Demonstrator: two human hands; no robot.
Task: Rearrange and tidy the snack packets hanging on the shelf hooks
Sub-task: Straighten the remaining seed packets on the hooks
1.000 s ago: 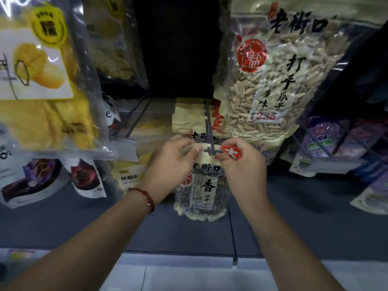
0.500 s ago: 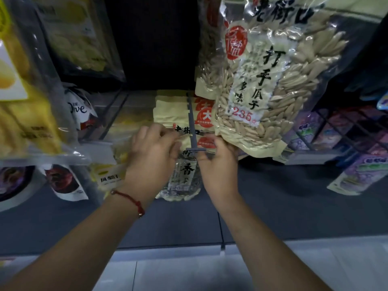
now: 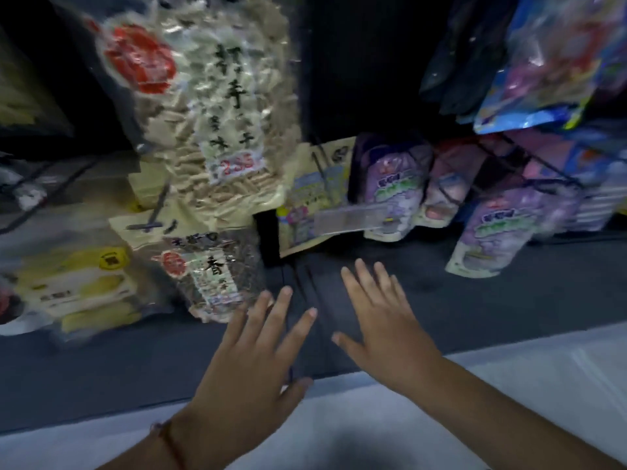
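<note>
Seed pkt (image 3: 212, 266) hanging, prob. just clear of L fingertips (image 3: 286, 291)

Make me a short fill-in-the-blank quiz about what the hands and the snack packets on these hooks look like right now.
1. Both the left hand and the right hand have their fingers spread and hold ____.
2. The big packet of pale seeds carries a round ____ badge near its top.
3. The small dark seed packet hangs ____ the big pale one.
4. The purple packets hang to the ____ of the seed packets.

Missing words: nothing; red; below; right
</note>
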